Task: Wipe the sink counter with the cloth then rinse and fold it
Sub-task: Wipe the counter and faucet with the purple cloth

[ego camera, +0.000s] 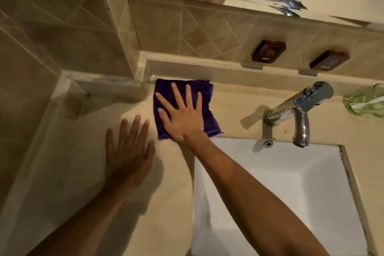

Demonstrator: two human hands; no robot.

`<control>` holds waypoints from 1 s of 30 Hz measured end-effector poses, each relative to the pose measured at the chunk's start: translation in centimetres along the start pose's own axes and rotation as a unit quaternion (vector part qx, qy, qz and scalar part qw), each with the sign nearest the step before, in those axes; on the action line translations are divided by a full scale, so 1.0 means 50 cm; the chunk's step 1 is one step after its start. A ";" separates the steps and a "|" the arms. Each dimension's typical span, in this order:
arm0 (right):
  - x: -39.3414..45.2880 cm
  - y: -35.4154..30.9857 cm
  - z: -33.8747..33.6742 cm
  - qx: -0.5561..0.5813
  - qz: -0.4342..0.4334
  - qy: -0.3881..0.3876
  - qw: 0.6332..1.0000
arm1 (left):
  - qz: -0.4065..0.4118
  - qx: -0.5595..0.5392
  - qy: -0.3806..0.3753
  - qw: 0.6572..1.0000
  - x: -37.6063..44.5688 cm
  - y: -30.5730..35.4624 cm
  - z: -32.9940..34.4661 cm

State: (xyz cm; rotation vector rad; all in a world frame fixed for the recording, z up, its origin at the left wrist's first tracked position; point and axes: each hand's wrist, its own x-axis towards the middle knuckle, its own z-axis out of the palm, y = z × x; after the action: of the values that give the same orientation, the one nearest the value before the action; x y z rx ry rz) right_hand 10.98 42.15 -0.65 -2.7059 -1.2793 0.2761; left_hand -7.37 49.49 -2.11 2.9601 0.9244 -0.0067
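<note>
Both hands flat: right hand (182, 116), fingers spread, atop purple cloth (207, 110); left hand (128, 151) just beside, on counter (83, 172).

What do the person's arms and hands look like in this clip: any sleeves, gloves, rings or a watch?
Both forearms are bare as far as the view shows, with no sleeves in sight. The left hand and right hand wear no gloves. No ring, watch or bracelet shows on the fingers or wrists, and no markings are visible.

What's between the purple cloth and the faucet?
Head view: only bare beige counter between the purple cloth and the faucet, apart from the faucet's shadow. The right hand presses flat on the cloth.
</note>
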 end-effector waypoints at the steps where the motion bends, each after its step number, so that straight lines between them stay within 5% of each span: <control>1: 0.005 -0.002 0.001 0.001 -0.003 -0.004 1.000 | -0.001 -0.002 -0.003 1.000 0.001 0.000 -0.003; 8: -0.010 0.057 -0.015 0.002 -0.019 0.001 1.000 | 0.006 -0.013 -0.006 1.000 0.002 -0.005 -0.021; 18: -0.116 0.352 -0.055 -0.045 0.093 0.043 0.994 | 0.007 -0.013 0.015 1.000 -0.004 -0.005 -0.018; 26: -0.090 0.295 -0.043 -0.056 0.078 -0.011 0.995 | -0.007 0.004 0.019 1.000 -0.003 0.004 0.001; 30: -0.050 0.165 -0.024 -0.053 0.039 0.010 0.998 | -0.005 0.006 0.020 1.000 -0.001 0.002 0.005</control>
State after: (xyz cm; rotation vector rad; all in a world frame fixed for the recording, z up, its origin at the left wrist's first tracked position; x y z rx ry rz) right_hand 15.89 34.98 -0.84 -2.8438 -1.2184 0.1928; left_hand -7.37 49.37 -2.36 2.9773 0.9469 0.0479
